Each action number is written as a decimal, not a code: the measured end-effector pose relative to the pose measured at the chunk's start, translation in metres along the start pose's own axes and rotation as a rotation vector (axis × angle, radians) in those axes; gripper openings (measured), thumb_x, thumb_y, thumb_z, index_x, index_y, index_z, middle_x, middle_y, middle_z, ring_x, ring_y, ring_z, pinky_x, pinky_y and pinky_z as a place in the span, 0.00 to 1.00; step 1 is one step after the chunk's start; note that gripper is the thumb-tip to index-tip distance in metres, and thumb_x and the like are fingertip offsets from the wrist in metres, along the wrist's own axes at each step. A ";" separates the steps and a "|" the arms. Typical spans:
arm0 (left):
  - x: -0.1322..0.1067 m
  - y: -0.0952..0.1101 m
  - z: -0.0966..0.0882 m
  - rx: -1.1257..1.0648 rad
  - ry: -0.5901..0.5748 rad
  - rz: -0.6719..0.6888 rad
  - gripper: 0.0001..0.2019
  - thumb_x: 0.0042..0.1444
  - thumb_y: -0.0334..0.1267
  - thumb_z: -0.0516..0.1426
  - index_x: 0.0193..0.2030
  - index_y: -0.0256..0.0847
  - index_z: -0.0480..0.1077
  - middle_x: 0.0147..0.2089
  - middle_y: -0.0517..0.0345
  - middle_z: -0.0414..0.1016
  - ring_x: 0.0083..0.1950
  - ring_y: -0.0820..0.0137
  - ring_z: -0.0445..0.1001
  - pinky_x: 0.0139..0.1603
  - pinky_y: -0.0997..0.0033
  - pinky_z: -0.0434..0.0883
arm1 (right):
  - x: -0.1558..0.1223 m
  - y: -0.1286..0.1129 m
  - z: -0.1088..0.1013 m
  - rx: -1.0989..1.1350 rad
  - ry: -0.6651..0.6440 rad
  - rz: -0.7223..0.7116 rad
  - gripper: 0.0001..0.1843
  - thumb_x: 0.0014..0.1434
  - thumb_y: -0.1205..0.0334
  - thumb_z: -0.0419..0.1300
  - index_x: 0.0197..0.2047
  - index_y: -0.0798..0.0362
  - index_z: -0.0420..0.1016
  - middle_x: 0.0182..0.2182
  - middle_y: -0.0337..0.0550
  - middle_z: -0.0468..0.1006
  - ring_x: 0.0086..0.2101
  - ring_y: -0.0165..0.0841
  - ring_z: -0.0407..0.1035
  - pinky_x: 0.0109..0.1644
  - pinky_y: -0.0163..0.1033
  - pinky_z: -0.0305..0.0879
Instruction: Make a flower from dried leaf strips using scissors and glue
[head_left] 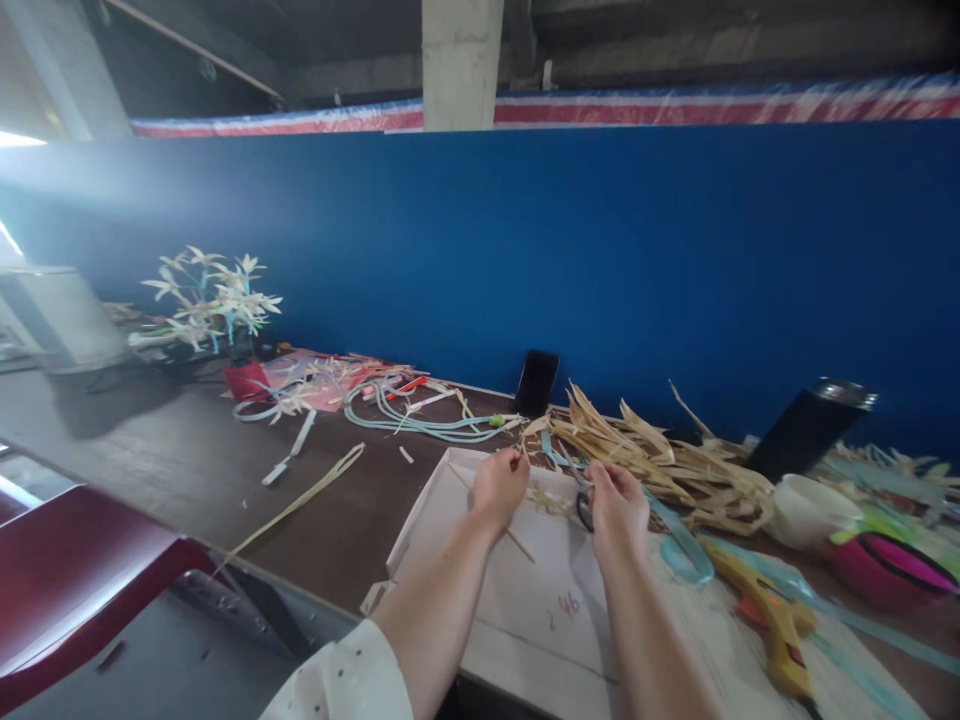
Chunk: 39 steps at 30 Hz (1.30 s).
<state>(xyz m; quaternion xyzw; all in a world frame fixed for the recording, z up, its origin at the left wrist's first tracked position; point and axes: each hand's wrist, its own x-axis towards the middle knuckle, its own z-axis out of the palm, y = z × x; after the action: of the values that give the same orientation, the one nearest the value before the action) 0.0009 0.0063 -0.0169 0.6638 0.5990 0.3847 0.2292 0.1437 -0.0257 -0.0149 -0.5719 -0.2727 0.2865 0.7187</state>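
My left hand (501,487) is closed in a pinch above a shallow white cardboard box lid (525,610); whatever its fingertips hold is too small to make out. To the right, my right hand (619,508) grips a pair of scissors (584,511), with a dark handle loop showing below the fingers and the blades pointing up and left. Between the hands, small pale husk pieces (551,500) lie in the lid. A thin wooden stick (519,546) passes under my left hand, across the lid.
Dried corn husks (645,450) are heaped behind my right hand. A yellow glue gun (780,620), a white cup (810,512), a pink pouch (892,570) and a tilted black flask (810,430) stand right. A phone (537,382) leans on the blue partition (450,240). Husk flowers (217,295) stand left.
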 end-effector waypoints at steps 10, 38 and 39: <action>-0.002 0.001 0.003 0.015 -0.020 0.039 0.13 0.55 0.41 0.48 0.28 0.40 0.71 0.28 0.59 0.72 0.29 0.73 0.66 0.29 0.75 0.55 | -0.001 -0.003 0.003 0.006 -0.008 0.000 0.13 0.41 0.55 0.63 0.30 0.54 0.70 0.21 0.36 0.71 0.16 0.24 0.55 0.15 0.30 0.48; -0.004 0.004 0.003 0.021 -0.049 0.061 0.14 0.55 0.42 0.49 0.30 0.40 0.73 0.29 0.56 0.73 0.29 0.73 0.66 0.29 0.75 0.56 | -0.001 0.000 0.004 -0.041 -0.022 -0.022 0.13 0.42 0.54 0.63 0.29 0.54 0.71 0.20 0.36 0.72 0.15 0.24 0.56 0.16 0.31 0.49; -0.004 0.004 0.003 0.017 -0.051 0.058 0.14 0.55 0.42 0.49 0.30 0.40 0.73 0.29 0.57 0.73 0.29 0.73 0.66 0.29 0.75 0.56 | -0.001 0.000 0.004 -0.040 -0.019 -0.017 0.13 0.41 0.54 0.63 0.29 0.54 0.71 0.20 0.36 0.72 0.15 0.24 0.56 0.16 0.31 0.49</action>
<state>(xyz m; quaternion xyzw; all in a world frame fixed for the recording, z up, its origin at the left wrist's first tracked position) 0.0062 0.0024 -0.0169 0.6925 0.5767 0.3691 0.2272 0.1404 -0.0239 -0.0138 -0.5811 -0.2900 0.2799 0.7070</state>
